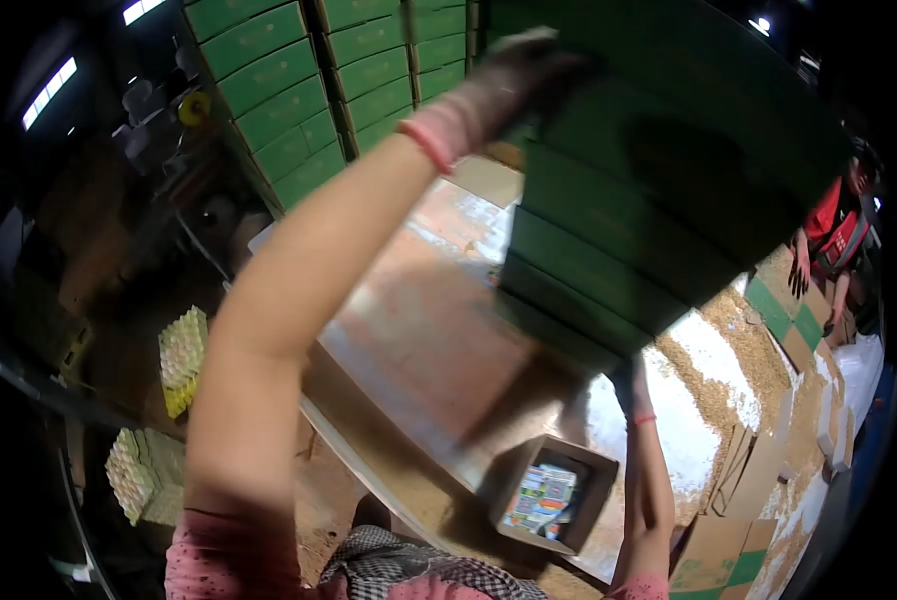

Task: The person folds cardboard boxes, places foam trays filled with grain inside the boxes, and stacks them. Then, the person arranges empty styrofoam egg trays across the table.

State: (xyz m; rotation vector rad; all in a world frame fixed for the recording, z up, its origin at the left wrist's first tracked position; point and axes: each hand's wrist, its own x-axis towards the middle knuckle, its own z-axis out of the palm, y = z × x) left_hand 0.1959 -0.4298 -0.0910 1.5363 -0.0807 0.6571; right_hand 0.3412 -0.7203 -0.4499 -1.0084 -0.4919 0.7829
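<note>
A tall stack of dark green cardboard boxes (599, 240) leans in front of me, tilted to one side. My left hand (514, 85), in a glove with a red cuff, is at the stack's upper left side, its fingers against the boxes and partly lost in shadow. Below, my right hand (631, 388), also gloved, holds the lower edge of the stack; its fingers are mostly hidden. An open cardboard box (606, 500) with colourful printed packets (544, 497) inside stands on the table (419, 350) beneath the stack.
More green boxes (279, 100) are piled at the back left. Egg trays (134, 475) stand low on the left. Grain-like bits (694, 385) lie scattered across the table. Cardboard pieces (714, 550) are at the lower right. A person in red (829, 225) stands at the far right.
</note>
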